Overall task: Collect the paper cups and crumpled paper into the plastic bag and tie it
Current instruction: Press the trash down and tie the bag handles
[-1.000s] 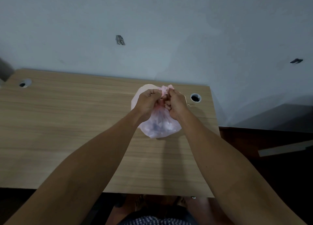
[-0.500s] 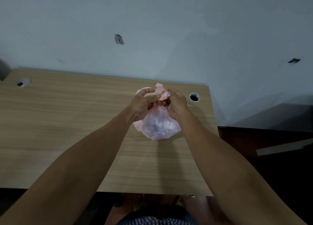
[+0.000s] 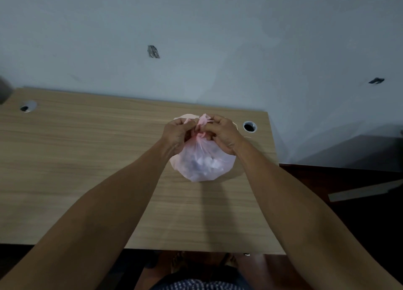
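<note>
A thin pink plastic bag [image 3: 205, 161] sits bulging on the wooden table [image 3: 87, 158], toward its right side. White crumpled paper and cups show faintly through the film. My left hand [image 3: 177, 133] and my right hand [image 3: 222, 134] meet above the bag, each pinching a twisted handle strip of it. The strips cross into a small knot between my fingers, and their loose ends stick up above my knuckles. The bag's neck is gathered tight just under my hands.
A round cable hole [image 3: 249, 126] lies right of the bag near the table's right edge, another cable hole [image 3: 27, 107] at the far left. A pale wall [image 3: 196, 38] stands directly behind the table. Dark floor with a light board [image 3: 362, 190] lies to the right.
My hands have shifted the handle strips: the loose ends now stick up between my knuckles and the neck below looks drawn tighter. The bag has stayed in place.
</note>
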